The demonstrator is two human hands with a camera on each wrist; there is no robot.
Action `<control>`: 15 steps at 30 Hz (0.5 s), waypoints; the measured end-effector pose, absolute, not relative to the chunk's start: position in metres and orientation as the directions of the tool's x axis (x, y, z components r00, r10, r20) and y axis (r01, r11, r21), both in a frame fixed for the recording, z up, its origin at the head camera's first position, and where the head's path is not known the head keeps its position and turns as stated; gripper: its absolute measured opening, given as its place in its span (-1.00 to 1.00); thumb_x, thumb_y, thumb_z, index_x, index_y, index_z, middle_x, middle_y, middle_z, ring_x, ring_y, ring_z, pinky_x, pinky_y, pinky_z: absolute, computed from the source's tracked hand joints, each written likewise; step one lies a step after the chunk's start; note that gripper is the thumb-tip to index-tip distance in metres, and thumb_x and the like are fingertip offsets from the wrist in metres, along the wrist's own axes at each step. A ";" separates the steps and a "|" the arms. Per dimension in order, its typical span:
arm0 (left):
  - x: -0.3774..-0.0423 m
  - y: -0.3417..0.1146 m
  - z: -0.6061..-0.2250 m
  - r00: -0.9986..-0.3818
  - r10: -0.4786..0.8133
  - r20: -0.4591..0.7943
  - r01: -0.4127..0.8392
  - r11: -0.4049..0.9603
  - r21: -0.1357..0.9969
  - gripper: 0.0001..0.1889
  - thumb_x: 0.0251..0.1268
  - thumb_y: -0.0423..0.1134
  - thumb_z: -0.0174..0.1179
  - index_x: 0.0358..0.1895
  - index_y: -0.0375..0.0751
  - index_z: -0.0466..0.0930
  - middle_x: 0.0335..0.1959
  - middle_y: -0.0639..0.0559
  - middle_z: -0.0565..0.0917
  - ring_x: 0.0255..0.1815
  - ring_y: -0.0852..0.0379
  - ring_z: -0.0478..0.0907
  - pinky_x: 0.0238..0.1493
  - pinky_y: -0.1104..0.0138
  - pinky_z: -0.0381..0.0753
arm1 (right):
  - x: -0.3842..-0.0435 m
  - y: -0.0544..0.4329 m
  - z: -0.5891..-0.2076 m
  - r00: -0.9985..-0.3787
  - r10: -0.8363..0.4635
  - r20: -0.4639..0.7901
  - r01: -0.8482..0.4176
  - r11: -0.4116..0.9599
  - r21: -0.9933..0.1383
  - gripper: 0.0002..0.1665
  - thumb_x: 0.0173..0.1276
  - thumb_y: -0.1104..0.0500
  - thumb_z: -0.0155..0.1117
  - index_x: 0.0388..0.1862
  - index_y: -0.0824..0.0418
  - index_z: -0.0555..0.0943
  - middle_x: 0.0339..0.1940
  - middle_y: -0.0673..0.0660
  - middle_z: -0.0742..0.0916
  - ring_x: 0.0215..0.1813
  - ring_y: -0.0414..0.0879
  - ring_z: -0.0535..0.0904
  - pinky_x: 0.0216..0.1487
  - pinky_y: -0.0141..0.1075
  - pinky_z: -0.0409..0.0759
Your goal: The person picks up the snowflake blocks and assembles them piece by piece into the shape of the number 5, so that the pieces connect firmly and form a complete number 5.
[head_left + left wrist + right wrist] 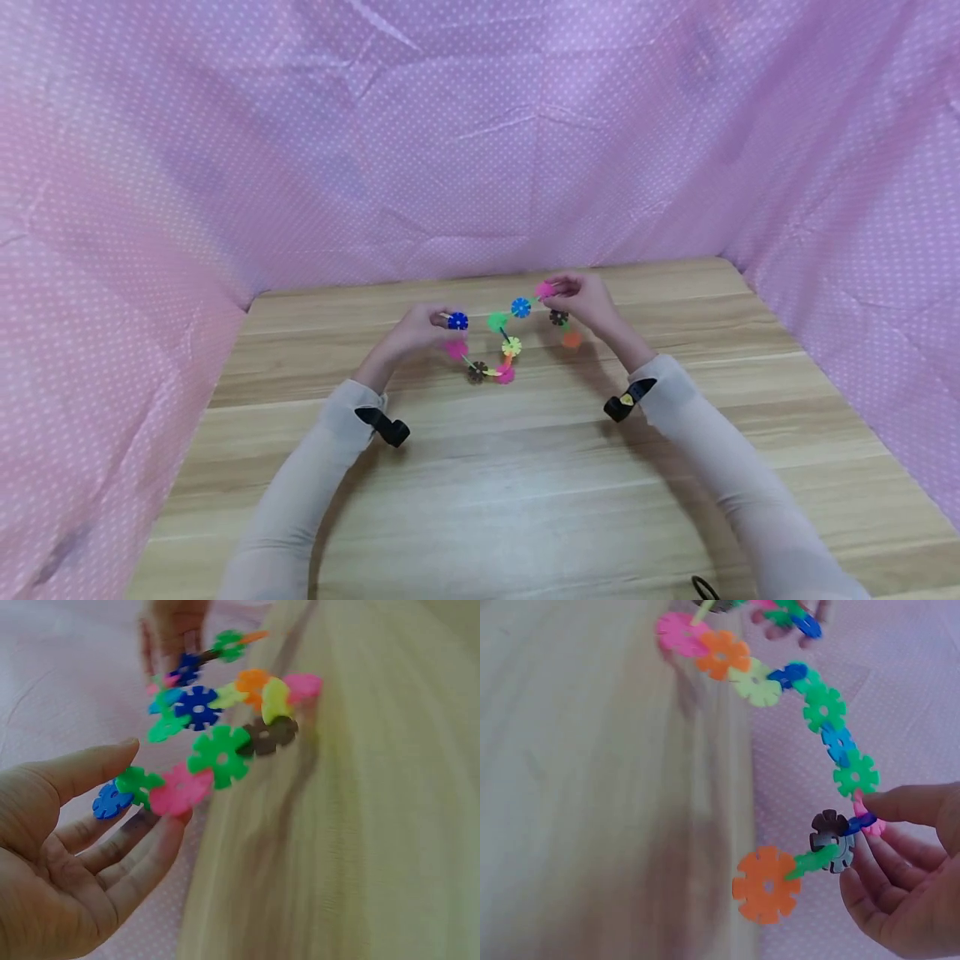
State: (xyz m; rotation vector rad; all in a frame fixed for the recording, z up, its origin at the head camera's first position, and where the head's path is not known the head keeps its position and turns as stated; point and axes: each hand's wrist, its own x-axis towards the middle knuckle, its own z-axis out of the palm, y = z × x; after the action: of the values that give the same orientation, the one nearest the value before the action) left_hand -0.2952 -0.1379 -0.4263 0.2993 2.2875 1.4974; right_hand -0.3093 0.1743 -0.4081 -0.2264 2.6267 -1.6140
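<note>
A chain of notched plastic snowflake discs [512, 347] in many colours hangs between both hands above the table. My left hand [418, 329] holds one end, where a blue disc [112, 800], a green disc [139, 784] and a pink disc [181, 789] lie between thumb and fingers. On the other side, my right hand [588, 302] pinches a pink disc [869, 817] between thumb and fingers. Below that grip dangles a short tail with a brown disc [832, 841], a green disc and an orange disc [766, 885] at its tip. The middle of the chain sags in a curve.
The wood-grain table [487, 500] spreads beneath both arms. Pink dotted cloth [480, 167] rises behind it and along both sides. A dark cord loop [703, 587] lies near the front edge. Black camera straps [384, 425] sit on both wrists.
</note>
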 end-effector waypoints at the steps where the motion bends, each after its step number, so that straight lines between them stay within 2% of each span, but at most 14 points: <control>1: -0.293 -0.138 -0.428 -0.895 0.396 -0.205 -0.026 0.413 0.910 -0.59 0.30 -0.24 0.40 0.15 -0.29 0.59 0.00 -0.19 0.71 -0.01 -0.02 0.66 0.03 0.22 0.71 | -0.312 0.173 -0.405 -0.983 -0.173 0.055 -0.129 0.454 -0.882 -0.53 0.34 0.31 0.42 0.20 0.41 0.61 0.04 0.44 0.74 -0.15 -0.14 0.68 -0.20 -0.58 0.62; 6: -0.280 -0.137 -0.436 -0.861 0.470 -0.195 0.022 0.417 0.909 -0.57 0.26 -0.19 0.44 0.11 -0.33 0.61 -0.12 -0.03 0.68 -0.06 0.05 0.60 -0.03 0.28 0.64 | -0.327 0.163 -0.390 -0.949 -0.301 0.098 -0.243 0.494 -0.835 -0.56 0.33 0.32 0.41 0.17 0.42 0.63 0.01 0.42 0.75 -0.04 0.13 0.71 -0.19 -0.56 0.64; 10: -0.272 -0.134 -0.445 -0.845 0.505 -0.178 0.026 0.371 0.928 -0.58 0.23 -0.21 0.46 0.06 -0.37 0.62 -0.16 -0.01 0.66 -0.09 0.08 0.57 -0.06 0.29 0.64 | -0.339 0.154 -0.384 -0.921 -0.377 0.097 -0.295 0.513 -0.806 -0.59 0.34 0.34 0.39 0.16 0.41 0.64 0.00 0.39 0.76 -0.05 0.09 0.72 -0.15 -0.47 0.68; 15: -0.265 -0.130 -0.454 -0.824 0.520 -0.223 -0.058 0.315 0.947 -0.58 0.27 -0.30 0.42 0.13 -0.43 0.58 -0.13 -0.11 0.70 -0.17 0.07 0.69 -0.08 0.25 0.76 | -0.351 0.138 -0.379 -0.883 -0.456 0.112 -0.364 0.513 -0.777 -0.66 0.32 0.37 0.40 0.08 0.41 0.68 -0.06 0.36 0.79 -0.12 0.04 0.75 -0.16 -0.38 0.73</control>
State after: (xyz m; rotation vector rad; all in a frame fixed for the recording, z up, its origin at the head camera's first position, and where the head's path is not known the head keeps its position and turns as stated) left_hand -0.2654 -0.1304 -0.4543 0.4076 2.0895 1.5354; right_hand -0.3514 0.1381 -0.3787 -0.7171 2.6392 -1.3169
